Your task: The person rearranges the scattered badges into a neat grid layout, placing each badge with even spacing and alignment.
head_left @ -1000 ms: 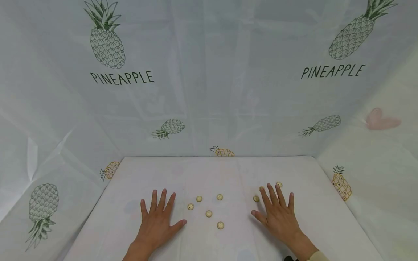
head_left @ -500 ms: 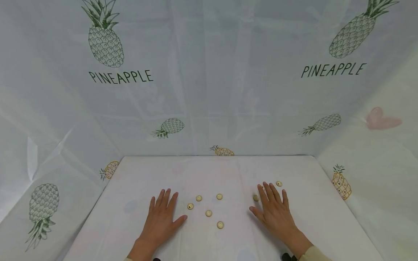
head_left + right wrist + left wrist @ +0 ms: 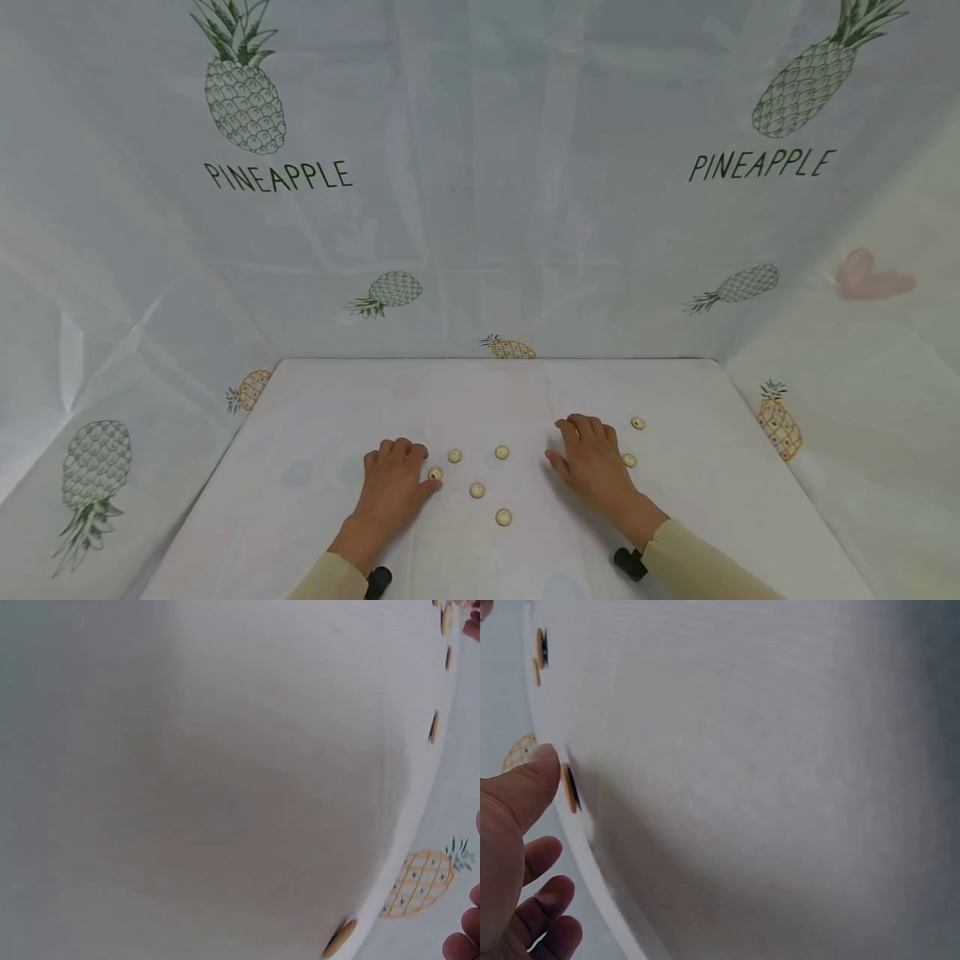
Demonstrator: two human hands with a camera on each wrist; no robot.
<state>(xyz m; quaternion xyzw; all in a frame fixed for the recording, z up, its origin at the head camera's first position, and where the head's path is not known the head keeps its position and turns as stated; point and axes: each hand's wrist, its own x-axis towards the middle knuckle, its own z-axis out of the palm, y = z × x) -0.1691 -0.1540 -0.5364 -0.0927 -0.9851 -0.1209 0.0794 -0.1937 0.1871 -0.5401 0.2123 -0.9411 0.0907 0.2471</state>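
Soft light evenly brightens the flat white tabletop; the white pineapple-printed fabric backdrop greys upper centre; wrist views look dim, blurred.

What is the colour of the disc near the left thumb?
The disc is pale tan; the head view shows it best.

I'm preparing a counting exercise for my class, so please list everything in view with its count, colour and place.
Backdrop: 1, whitish, behind and beside the table
Tabletop: 1, white, below the backdrop
Buttons: 7 visible, pale tan, on the tabletop, five near the middle, two farther right
Green pineapple prints: 5, backdrop
Yellow pineapple prints: 3, backdrop's lower part
"PINEAPPLE" lettering: 2, dark, backdrop's upper part
Heart print: 1, pink, backdrop's right side
Faint patches: several, bluish and pinkish, tabletop
Wrist devices: 2, black, one at each wrist
Sleeves: 2, beige, forearms
Left hand: 1, bare, beside the leftmost button
Right hand: 1, bare, left of the two right-side buttons
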